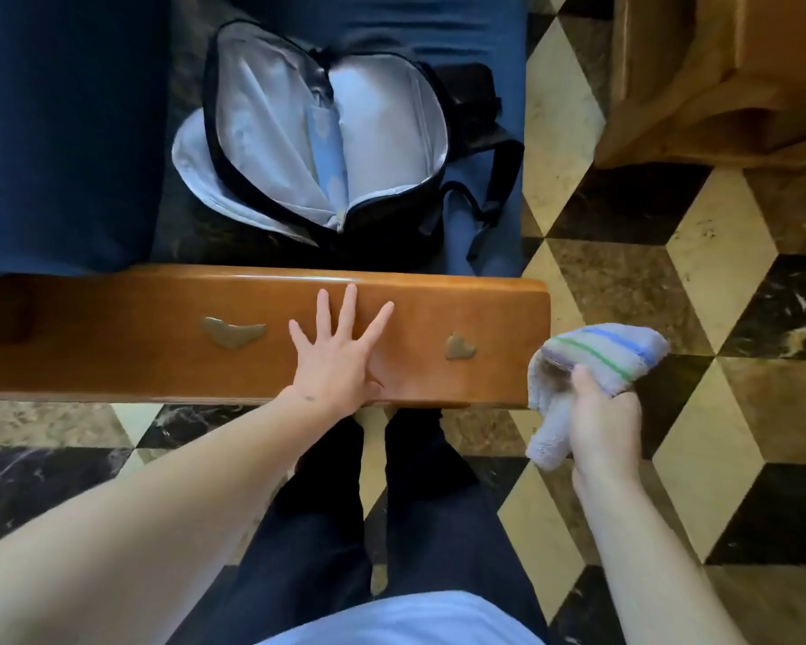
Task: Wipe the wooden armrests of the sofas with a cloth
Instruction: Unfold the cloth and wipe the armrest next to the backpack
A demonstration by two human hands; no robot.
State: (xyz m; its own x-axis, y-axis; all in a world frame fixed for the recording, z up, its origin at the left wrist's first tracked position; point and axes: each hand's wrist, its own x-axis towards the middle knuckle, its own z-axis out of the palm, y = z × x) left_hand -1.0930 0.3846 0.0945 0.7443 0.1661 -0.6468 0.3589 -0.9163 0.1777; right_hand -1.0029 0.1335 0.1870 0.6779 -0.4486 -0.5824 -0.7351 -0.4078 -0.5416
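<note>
Right hand (603,423) grips cloth (596,360) just off armrest (159,356) end — left hand (333,360) flat, splayed on wood running left-right.

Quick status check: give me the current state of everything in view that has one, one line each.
Glossy brown wooden armrest: two wet-looking spots on top, not under the cloth.
Grey striped cloth: bunched, held off the armrest's end.
Left hand: flat on the armrest, fingers spread.
Right hand: grips the cloth.
Black backpack with pale lining: unzipped, lying open on the blue sofa seat.
</note>
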